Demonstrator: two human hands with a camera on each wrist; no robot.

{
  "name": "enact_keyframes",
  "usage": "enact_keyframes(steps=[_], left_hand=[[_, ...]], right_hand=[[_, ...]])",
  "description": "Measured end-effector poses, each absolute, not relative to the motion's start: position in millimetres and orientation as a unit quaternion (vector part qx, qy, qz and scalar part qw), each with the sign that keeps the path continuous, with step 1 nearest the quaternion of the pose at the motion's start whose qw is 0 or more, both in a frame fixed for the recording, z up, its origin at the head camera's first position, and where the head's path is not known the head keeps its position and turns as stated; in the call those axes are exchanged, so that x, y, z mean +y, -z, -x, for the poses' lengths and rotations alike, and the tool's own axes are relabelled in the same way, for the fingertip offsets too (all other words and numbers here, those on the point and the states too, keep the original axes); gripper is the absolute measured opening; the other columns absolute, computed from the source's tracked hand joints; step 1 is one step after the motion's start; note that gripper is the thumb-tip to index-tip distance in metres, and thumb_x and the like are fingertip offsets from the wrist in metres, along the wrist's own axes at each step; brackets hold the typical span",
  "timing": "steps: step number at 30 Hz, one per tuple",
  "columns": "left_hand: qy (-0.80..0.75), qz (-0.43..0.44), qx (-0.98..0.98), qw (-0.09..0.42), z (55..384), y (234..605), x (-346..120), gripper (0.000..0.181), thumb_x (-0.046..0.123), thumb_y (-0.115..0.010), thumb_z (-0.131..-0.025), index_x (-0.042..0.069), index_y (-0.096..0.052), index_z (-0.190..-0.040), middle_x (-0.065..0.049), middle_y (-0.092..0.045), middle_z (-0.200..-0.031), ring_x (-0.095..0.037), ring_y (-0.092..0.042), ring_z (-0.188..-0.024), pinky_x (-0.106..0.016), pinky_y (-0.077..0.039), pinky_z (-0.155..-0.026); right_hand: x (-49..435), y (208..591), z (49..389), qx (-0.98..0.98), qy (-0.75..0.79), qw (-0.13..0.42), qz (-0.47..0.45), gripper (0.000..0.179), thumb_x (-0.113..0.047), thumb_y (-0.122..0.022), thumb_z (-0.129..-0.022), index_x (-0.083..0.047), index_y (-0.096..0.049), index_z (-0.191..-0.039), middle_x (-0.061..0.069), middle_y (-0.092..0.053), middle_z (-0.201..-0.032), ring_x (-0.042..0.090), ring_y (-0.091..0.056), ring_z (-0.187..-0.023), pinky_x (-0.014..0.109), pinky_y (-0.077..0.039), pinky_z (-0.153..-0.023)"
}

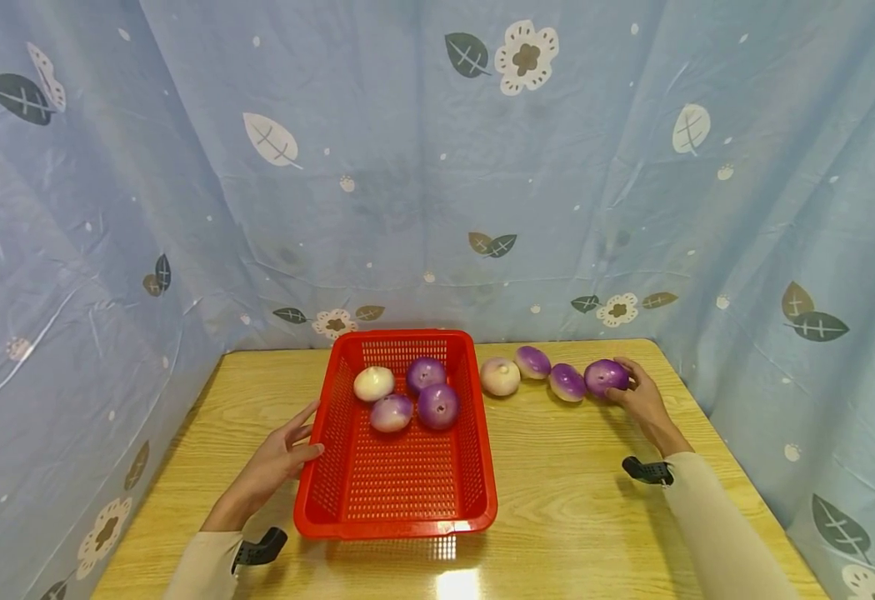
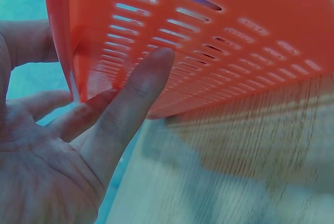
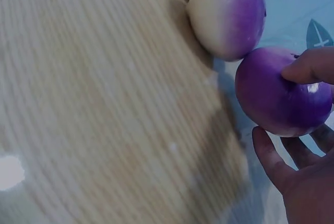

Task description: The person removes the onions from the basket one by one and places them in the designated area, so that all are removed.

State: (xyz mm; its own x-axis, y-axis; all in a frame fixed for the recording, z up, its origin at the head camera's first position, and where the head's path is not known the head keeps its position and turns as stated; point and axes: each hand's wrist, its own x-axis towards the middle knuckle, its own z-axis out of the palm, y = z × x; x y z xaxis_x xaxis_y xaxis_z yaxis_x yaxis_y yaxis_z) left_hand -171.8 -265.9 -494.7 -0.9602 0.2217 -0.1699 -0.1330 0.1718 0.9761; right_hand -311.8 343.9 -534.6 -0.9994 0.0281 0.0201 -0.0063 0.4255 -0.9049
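Note:
A red plastic basket [image 1: 400, 527] with slotted walls stands on the table. Inside it lie several glossy onions: a white one [image 1: 373, 384] and purple ones, including one near the middle [image 1: 438, 407]. My left hand [image 1: 282, 454] holds the basket's left edge, the thumb over the rim and fingers against the outer wall [image 2: 209, 41]. Far to the right, my right hand [image 1: 642, 400] grips a purple onion [image 3: 271, 91] between thumb and fingers. That onion sits beside a purple-and-white onion [image 1: 567, 382], at the right end of a row.
Left of that pair, a second purple-and-white onion [image 1: 532, 362] and a pale onion [image 1: 500, 377] lie along the back, the pale one close to the basket's right wall. A blue patterned curtain [image 1: 407, 208] surrounds the wooden table [image 1: 557, 492] at the back and sides.

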Motion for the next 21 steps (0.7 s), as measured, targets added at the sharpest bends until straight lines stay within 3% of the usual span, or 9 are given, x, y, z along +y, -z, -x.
enact_keyframes(steps=[15, 21], left_hand=[[-0.639, -0.036, 0.755, 0.142, 175.2, 492.4, -267.6, 0.079, 0.014, -0.062, -0.094, 0.024, -0.018, -0.159, -0.03, -0.035, -0.153, -0.04, -0.063, -0.116, -0.048, -0.059, -0.082], [-0.638, -0.026, 0.757, 0.137, 172.9, 493.5, -266.5, 0.079, 0.013, -0.062, -0.093, 0.025, -0.019, -0.158, -0.029, -0.037, -0.152, -0.04, -0.062, -0.117, -0.048, -0.059, -0.083]], right_hand=[[350.4, 543.1, 310.0, -0.839, -0.543, 0.02, 0.037, 0.073, -0.012, -0.062, -0.094, -0.004, -0.022, -0.155, 0.03, -0.029, -0.154, 0.045, -0.035, -0.138, 0.0, -0.035, -0.076], [350.2, 536.7, 312.7, -0.837, -0.546, 0.023, 0.041, 0.074, -0.009, -0.063, -0.093, -0.001, -0.022, -0.154, 0.031, -0.027, -0.155, 0.046, -0.034, -0.14, 0.0, -0.038, -0.077]])
